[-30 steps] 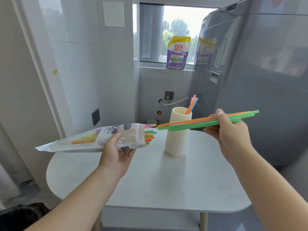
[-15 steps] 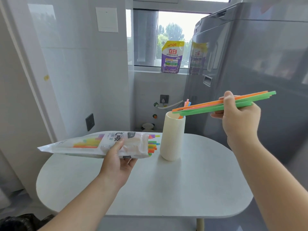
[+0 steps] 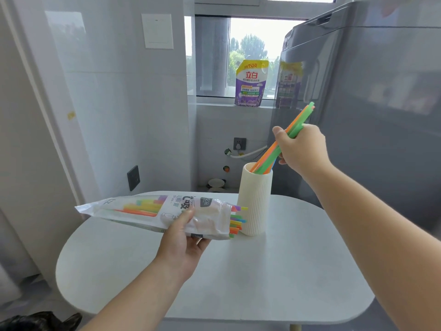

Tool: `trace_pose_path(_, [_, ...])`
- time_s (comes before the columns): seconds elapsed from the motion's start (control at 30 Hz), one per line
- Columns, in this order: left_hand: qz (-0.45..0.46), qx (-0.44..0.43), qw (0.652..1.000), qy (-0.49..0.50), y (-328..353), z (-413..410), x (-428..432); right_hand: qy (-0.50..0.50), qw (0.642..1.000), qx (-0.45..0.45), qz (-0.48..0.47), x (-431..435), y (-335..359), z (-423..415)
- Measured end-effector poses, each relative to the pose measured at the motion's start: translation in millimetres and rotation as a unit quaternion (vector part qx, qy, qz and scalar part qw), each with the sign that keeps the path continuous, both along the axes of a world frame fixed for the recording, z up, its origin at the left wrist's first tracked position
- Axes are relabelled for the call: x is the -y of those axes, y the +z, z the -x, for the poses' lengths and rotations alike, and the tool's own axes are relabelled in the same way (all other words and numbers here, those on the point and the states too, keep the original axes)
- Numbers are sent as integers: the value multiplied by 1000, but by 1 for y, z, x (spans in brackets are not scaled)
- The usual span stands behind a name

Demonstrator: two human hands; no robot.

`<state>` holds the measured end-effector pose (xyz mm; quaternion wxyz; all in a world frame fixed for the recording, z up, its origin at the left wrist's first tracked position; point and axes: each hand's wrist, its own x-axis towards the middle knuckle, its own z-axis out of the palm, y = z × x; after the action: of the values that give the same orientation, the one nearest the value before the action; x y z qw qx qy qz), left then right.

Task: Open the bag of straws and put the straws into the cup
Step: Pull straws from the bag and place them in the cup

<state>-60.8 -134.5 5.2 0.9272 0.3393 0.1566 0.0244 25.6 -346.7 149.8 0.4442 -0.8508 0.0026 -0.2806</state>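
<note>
**Straws [image 3: 266,161]: bundle entered at cup mouth, insertion step in hand**

**Grip, right.** A green and orange bundle is pinched between the thumb and curled fingers of the right hand [image 3: 301,149], which is held above and to the right of the cup [image 3: 255,201]. The bundle is tilted. Its lower ends are already inside the cup's mouth and its upper ends project up and to the right of the cup.

**Grip, left.** The bag [image 3: 148,210] is clasped from below by the left hand [image 3: 183,240], with the thumb laid on top, and is kept roughly level to the left of the cup. Remaining straws [image 3: 236,222] are seen poking from its open end, just beside the cup's wall. Whether the wall is touched cannot be told.

**Step.** The bag is judged opened and the transfer partly done, with this bundle now being placed. Next, the ends should be slid down to the cup's bottom and the fingers loosened, so that the bundle is left leaning on the rim. A further lot would then be drawn from the bag. A sideways push should be avoided, as the tall, narrow cup could be tipped.

**Surroundings.** The cup is stood on a white table [image 3: 262,283].
- Behind the cup: a wall socket [image 3: 239,143] and a hose [image 3: 250,154].
- Above and behind the cup: a detergent pouch [image 3: 251,83] on a window sill.
- To the right of the cup: a grey appliance [image 3: 381,115].

Nothing is seen between the bundle and the cup's mouth. The bag's open end is the nearest thing likely to be knocked.
</note>
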Motion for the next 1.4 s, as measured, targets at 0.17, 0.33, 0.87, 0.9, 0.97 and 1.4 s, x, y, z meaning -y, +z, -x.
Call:
trace_pose_path(0.17, [3,4,1000,1,2,1,-2,14,999,-42,29,-9,-9,-14])
trace_pose_path(0.33, [6,4,1000,3,2,1,-3,8,999,-38,34,-6,-18,-19])
trace_pose_path(0.87, [9,20,1000,3,8,7,-4,2,996,-38,-80,-19,-57,49])
trace_pose_path(0.9, [5,23,1000,0,9,8,-4,32,993,-78,-78,-23,-70,53])
trace_pose_path(0.97, [-1,27,1000,-8,10,10,-2,90,979,-161,-86,-33,-91,61])
trace_pose_path(1.4, [-41,46,998,-8,12,14,-3,182,949,-163,-197,-50,-116,79])
